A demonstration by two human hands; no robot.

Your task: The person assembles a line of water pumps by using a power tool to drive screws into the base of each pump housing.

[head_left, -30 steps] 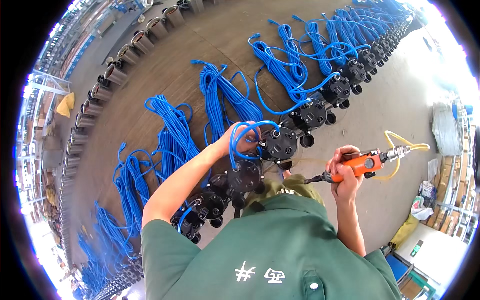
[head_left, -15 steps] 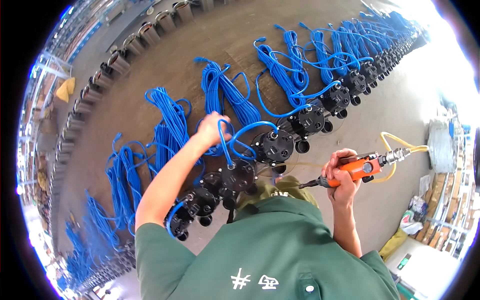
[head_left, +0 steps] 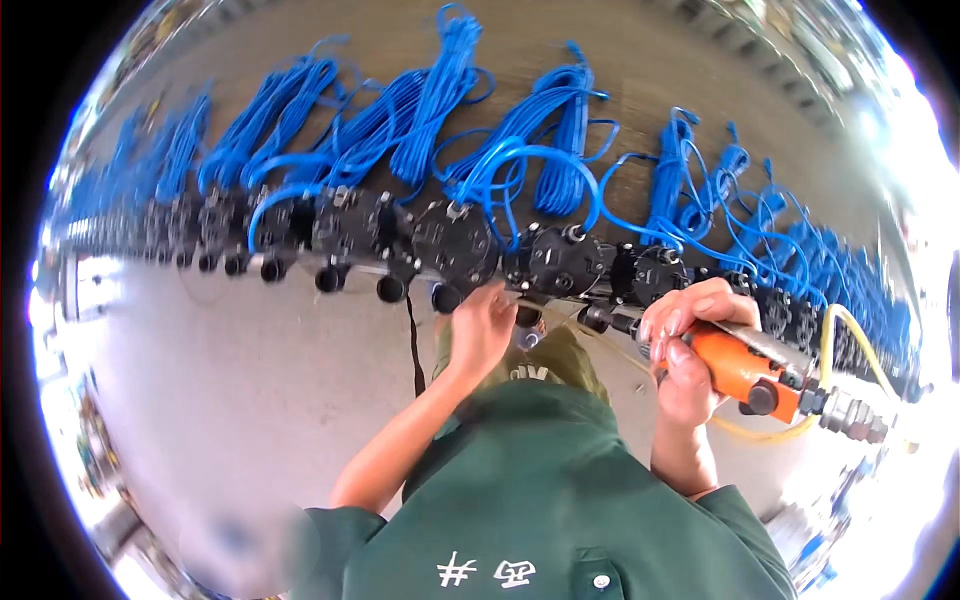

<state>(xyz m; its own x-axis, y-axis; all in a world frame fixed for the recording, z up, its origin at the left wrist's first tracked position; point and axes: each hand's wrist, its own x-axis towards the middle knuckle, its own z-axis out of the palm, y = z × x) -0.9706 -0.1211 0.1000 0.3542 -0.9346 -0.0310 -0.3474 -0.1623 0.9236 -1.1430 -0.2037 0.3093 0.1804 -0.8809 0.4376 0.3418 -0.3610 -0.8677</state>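
Observation:
My right hand (head_left: 690, 340) is wrapped around an orange air screwdriver (head_left: 745, 370), whose dark nose points left toward the row of pumps. A metal coupling and a yellow air hose (head_left: 835, 330) sit at its rear. My left hand (head_left: 485, 330) is at the near side of a round black pump top (head_left: 455, 240), close to its outlet pipe. Its fingers are curled together, and whatever is between them is hidden. Just right of it is another black pump top (head_left: 566, 262), with a blue cable (head_left: 595, 190) arching over from it.
Black-topped pumps (head_left: 350, 225) stand in a long curved row across the view. Bundled blue cables (head_left: 440, 90) lie on the brown floor beyond them. Pale grey floor (head_left: 270, 370) is on the near side. Shelving and goods blur at the rim.
The view has turned, so the pump row now runs nearly level. My left hand has come from the blue cables down to the near side of the pumps. The screwdriver has moved closer to the row.

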